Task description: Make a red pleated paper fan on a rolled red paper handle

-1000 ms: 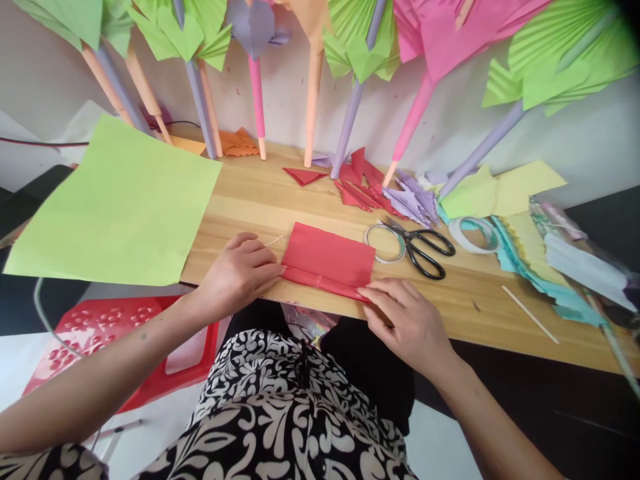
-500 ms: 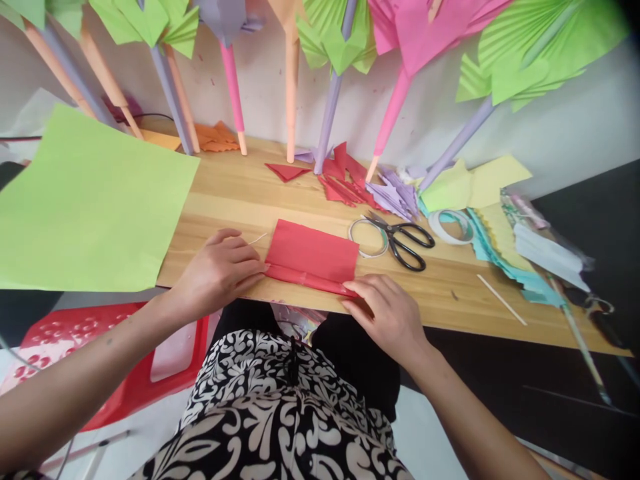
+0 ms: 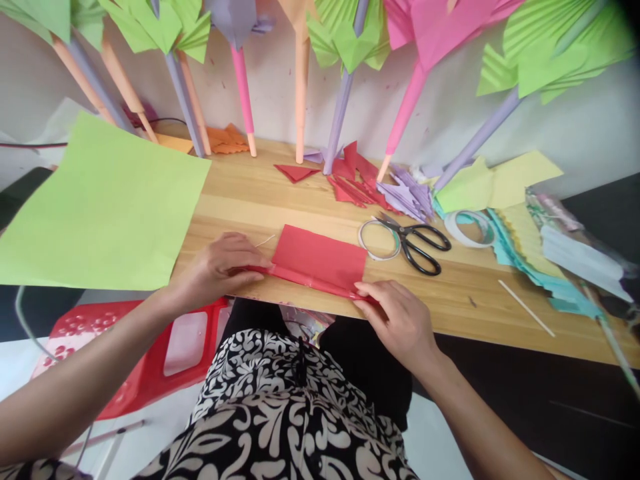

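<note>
A sheet of red paper (image 3: 320, 255) lies on the wooden table near its front edge, its near side rolled into a narrow tube. My left hand (image 3: 220, 268) pinches the left end of that roll between thumb and fingers. At the right end, my right hand (image 3: 397, 317) is closed on the roll with thumb and fingertips. Right of the paper, black-handled scissors (image 3: 420, 243) lie partly across a thin tape ring (image 3: 379, 239). A thin white stick pokes out behind my left fingers.
A large green paper sheet (image 3: 110, 207) covers the table's left part. Paper flowers on rolled stems, such as a pink one (image 3: 407, 120), lean along the wall. Red scraps (image 3: 353, 183), a wider tape roll (image 3: 469, 229) and a white stick (image 3: 526, 307) lie rightward. A red stool (image 3: 150, 353) stands below.
The near edge of the red paper is rolled slightly tighter, and my fingers have shifted a little along it. The whole view has moved, so things appear further right.
</note>
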A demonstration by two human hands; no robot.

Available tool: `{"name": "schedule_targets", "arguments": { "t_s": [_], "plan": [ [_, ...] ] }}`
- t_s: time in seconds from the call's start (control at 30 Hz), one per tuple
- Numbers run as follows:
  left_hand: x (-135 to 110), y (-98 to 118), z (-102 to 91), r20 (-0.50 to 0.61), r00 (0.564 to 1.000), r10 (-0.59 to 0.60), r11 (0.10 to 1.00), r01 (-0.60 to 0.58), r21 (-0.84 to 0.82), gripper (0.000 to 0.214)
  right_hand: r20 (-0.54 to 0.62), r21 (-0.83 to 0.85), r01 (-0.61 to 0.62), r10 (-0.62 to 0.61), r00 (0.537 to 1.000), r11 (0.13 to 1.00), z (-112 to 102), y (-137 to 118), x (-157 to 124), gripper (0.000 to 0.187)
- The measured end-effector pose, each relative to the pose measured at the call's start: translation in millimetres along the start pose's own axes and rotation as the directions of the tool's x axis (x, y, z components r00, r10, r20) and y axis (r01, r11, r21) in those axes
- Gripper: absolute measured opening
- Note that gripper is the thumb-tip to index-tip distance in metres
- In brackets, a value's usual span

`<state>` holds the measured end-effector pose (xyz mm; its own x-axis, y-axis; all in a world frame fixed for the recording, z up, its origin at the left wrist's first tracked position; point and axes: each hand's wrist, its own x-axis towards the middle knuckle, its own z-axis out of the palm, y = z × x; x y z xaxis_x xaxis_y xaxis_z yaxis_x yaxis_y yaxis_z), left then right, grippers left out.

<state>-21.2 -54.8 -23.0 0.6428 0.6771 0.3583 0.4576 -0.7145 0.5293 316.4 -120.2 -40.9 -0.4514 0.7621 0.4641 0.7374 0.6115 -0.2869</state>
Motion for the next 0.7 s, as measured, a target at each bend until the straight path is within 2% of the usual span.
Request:
{"name": "schedule_targets", "arguments": {
  "t_s": [0.13, 0.3, 0.4, 0.47, 0.53, 0.6, 0.63, 0.7],
  "plan": [
    [-7.3, -5.1, -5.4, 0.012, 0.997, -0.079, 0.987, 0.080, -0.139, 0.020, 0.009, 0.039, 0.001, -0.002, 1.000, 0.999, 0.7, -0.3, 1.0, 0.028],
    [-7.4, -4.5, -8.0, 0.036, 0.977, -0.210, 0.898, 0.207, -0.389, 0.017, 0.007, 0.058, 0.017, -0.017, 1.000, 0.998, 3.3, -1.7, 2.4, 0.027],
    [-8.2, -7.3, -9.1, 0.033, 0.963, -0.267, 0.863, 0.254, -0.437, 0.015, -0.003, 0.036, 0.026, -0.025, 1.000, 0.999, 5.2, 0.1, 2.4, 0.026],
    [-10.5, -9.7, -12.2, -0.014, 0.929, -0.370, 0.844, 0.329, -0.423, 0.015, -0.008, 0.001, 0.031, -0.031, 0.999, 1.000, 5.8, 2.7, 1.0, 0.026],
    [-12.7, -8.4, -16.6, -0.150, 0.873, -0.464, 0.840, 0.379, -0.388, 0.015, -0.016, -0.036, 0.040, -0.041, 0.999, 0.999, 5.8, 5.3, -0.9, 0.027],
    [-12.6, 0.9, -20.1, -0.294, 0.843, -0.451, 0.878, 0.358, -0.319, 0.014, -0.018, -0.053, 0.048, -0.049, 0.999, 0.997, 5.3, 7.0, -2.4, 0.029],
    [-11.3, 8.7, -20.6, -0.330, 0.855, -0.400, 0.909, 0.325, -0.260, 0.013, -0.012, -0.053, 0.048, -0.049, 0.999, 0.997, 5.0, 7.3, -2.8, 0.030],
    [-6.6, 27.9, -18.4, -0.306, 0.922, -0.237, 0.971, 0.214, -0.108, 0.011, 0.006, -0.050, 0.048, -0.048, 0.999, 0.998, 4.5, 7.3, -2.7, 0.032]
  ]
}}
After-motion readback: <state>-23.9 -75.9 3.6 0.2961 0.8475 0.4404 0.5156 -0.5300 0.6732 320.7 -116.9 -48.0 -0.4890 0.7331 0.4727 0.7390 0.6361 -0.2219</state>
